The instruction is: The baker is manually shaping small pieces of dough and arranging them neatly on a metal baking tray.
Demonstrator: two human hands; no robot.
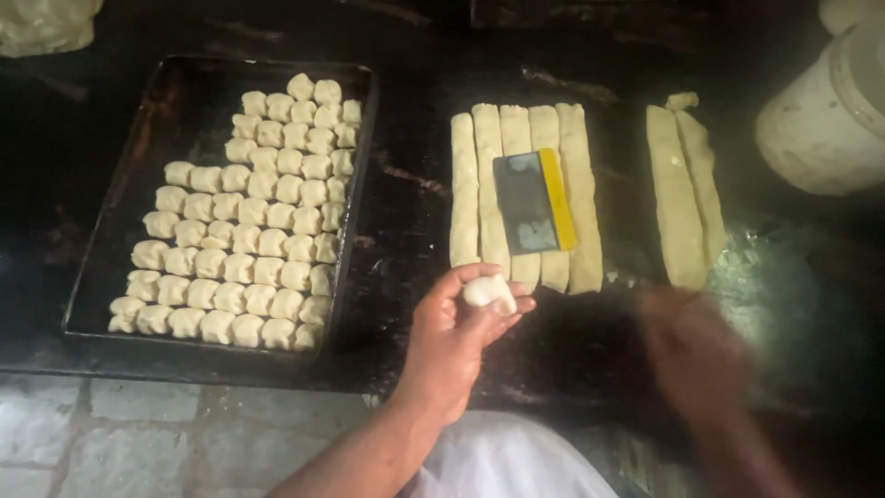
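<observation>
Dough piece [489, 291] in left hand [456, 337] beside dough strips [525, 194].

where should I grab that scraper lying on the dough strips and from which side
Probably take the scraper by its yellow edge strip, the thicker handle side, coming from the right. It lies flat across the dough strips, so pinching that raised edge lifts it without pressing the dough. The left hand already holds a dough piece; the blurred right hand looks free.

Pale cream dough pieces [241, 214]; black tray [138, 175]; scraper [535, 201] grey, yellow-edged, seemingly.
</observation>
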